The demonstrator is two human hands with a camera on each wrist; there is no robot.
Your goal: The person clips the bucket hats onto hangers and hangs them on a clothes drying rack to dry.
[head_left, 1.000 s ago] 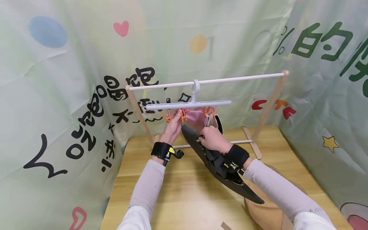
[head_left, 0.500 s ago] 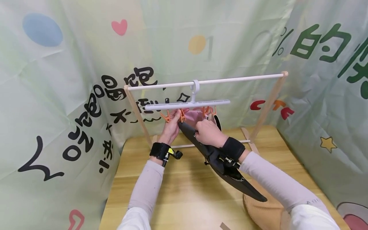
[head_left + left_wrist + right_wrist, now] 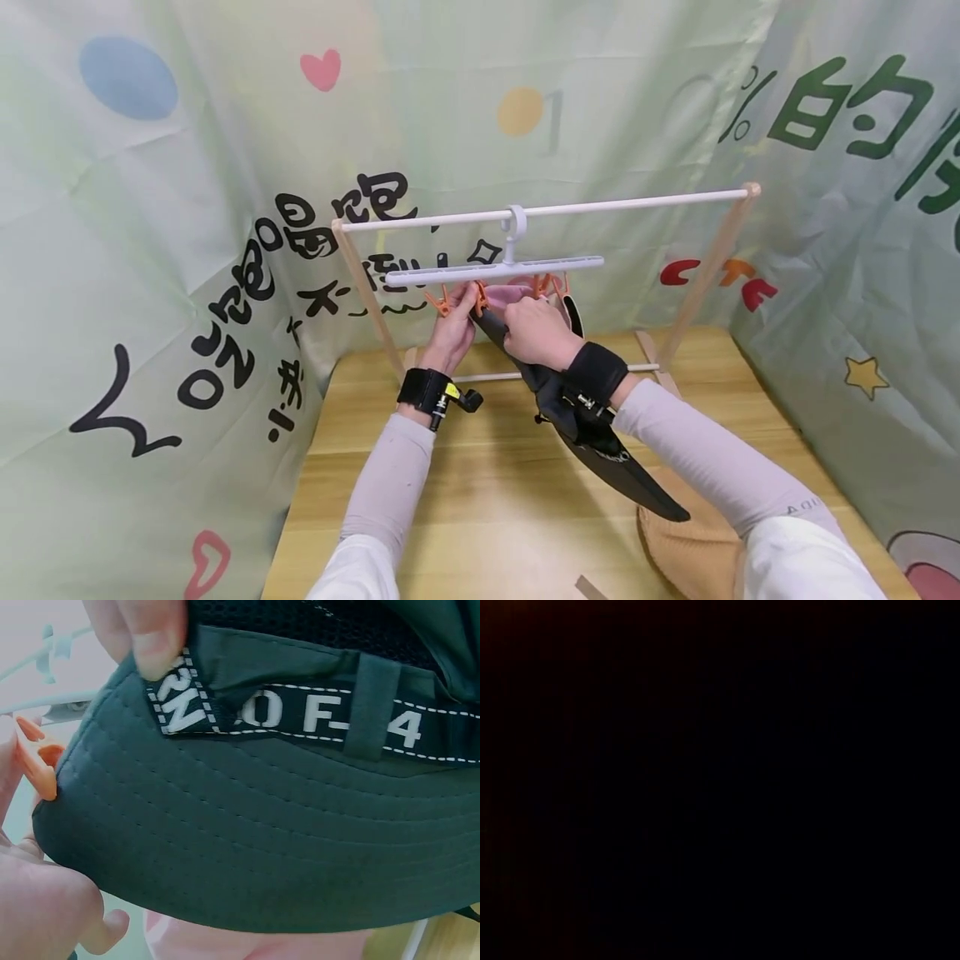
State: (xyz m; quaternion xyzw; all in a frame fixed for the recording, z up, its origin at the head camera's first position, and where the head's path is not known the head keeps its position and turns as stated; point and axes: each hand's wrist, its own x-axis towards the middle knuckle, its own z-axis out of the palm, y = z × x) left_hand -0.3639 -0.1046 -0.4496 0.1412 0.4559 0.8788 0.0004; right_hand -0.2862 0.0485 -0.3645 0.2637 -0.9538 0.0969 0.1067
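My left hand [image 3: 452, 329] pinches an orange clothespin [image 3: 482, 300] under the lilac hanger [image 3: 495, 272]. In the left wrist view, the clothespin [image 3: 39, 761] sits right at the brim edge of a dark hat [image 3: 247, 825]. My right hand [image 3: 542, 333] grips that hat [image 3: 622, 475] by the inside, its fingers [image 3: 154, 645] at the lettered inner band. The brim slants down to the right over the table. Behind my hands, a pink cloth [image 3: 506, 293] hangs from the hanger. The right wrist view is almost fully dark.
Another orange clothespin [image 3: 442, 303] hangs left of my left hand, and more clip a dark-edged light item [image 3: 573, 315] on the right. The hanger hooks over a white rod [image 3: 630, 203] on a wooden stand. A tan knitted item [image 3: 686, 542] lies on the table [image 3: 450, 517].
My right hand has moved up and left with the hat, bringing its brim end up to the clothespin in my left hand. The left hand stays under the hanger.
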